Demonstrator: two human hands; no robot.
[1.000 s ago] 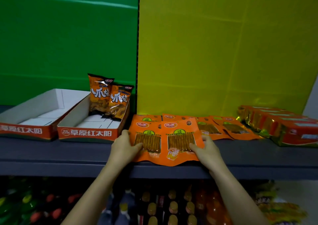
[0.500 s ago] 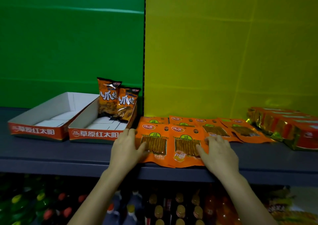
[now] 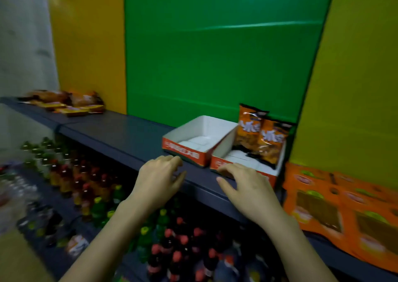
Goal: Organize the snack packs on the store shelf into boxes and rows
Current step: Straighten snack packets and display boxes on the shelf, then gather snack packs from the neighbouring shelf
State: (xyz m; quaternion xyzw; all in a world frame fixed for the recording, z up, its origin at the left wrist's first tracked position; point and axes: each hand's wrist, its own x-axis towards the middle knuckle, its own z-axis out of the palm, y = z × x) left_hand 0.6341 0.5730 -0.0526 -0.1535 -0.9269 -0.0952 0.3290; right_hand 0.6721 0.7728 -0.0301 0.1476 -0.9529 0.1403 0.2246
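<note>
Two red-fronted white cardboard boxes stand side by side on the dark shelf [image 3: 120,130]. The left box [image 3: 185,150] holds nothing. The right box [image 3: 228,150] has two orange snack bags [image 3: 260,137] upright at its back. My left hand [image 3: 159,178] hovers with fingers apart just in front of the left box. My right hand [image 3: 247,187] is spread over the front edge of the right box, holding nothing. Flat orange snack packs [image 3: 336,204] lie in overlapping rows on the shelf to the right.
More snack packs [image 3: 64,102] are heaped at the far left end of the shelf. The lower shelf holds several drink bottles [image 3: 172,249] with red, green and yellow caps. Green and yellow panels back the shelf.
Both hands have let go of the flat orange packs and moved left to the boxes. The view has swung left, so the far left pile now shows.
</note>
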